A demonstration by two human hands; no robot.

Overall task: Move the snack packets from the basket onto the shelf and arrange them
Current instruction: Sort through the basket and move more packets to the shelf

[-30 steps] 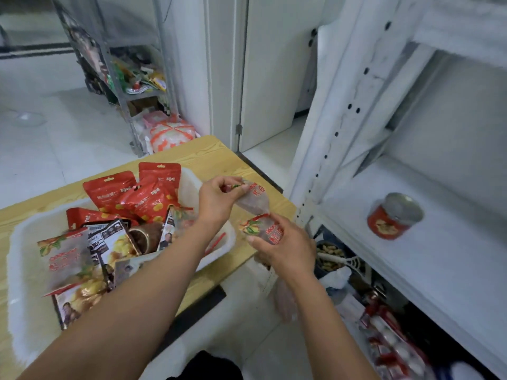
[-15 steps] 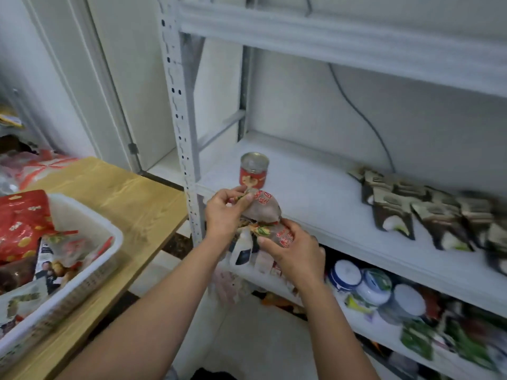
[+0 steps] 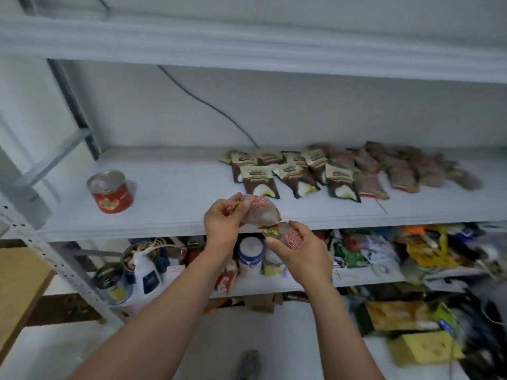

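Head view, left to right: a red tin can (image 3: 111,192) stands on the white shelf (image 3: 170,204), well apart from the hands. The left hand (image 3: 223,222) pinches a clear, red-printed snack packet (image 3: 260,212) over the shelf's front edge. Just beside it and lower, the right hand (image 3: 300,252) grips a second snack packet (image 3: 292,238). Farther right, brown packets (image 3: 296,174) and reddish packets (image 3: 397,171) already lie in overlapping rows. These two are not yet set down. The basket is out of view, so what remains cannot be told.
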